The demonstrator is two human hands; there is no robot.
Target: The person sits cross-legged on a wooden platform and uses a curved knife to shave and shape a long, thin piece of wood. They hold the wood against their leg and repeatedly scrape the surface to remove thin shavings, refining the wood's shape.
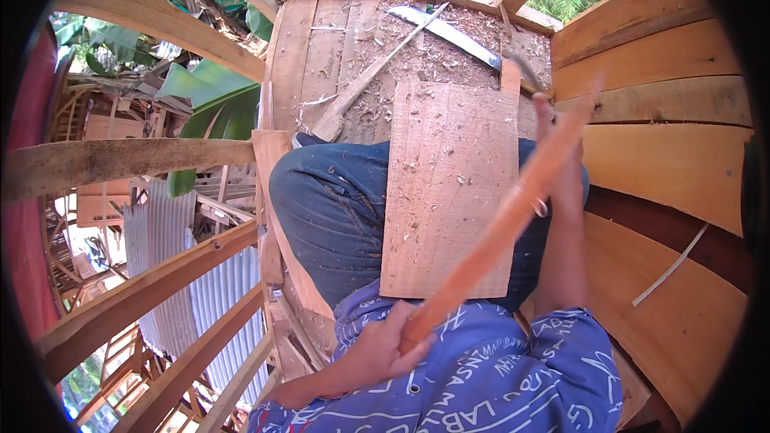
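Observation:
A long orange-brown wooden strip (489, 232) slants across my lap from lower left to upper right, its far end blurred. My left hand (391, 345) is closed round its near end, against my blue printed shirt. My right hand (547, 124) is raised beyond my right knee, partly hidden behind the strip. From its fingers a dark, curved blade-like tool (525, 70) points up and left; the grip is mostly hidden. Under the strip a broad wooden board (445, 184) lies across my legs, sprinkled with shavings.
A machete (449, 30) with a pale blade lies on the shaving-strewn plank floor (313, 40). Left of it rests a tapered wooden stick (361, 88). Slatted rails (128, 167) stand at the left, with a drop beyond them; a plank wall (658, 152) closes the right side.

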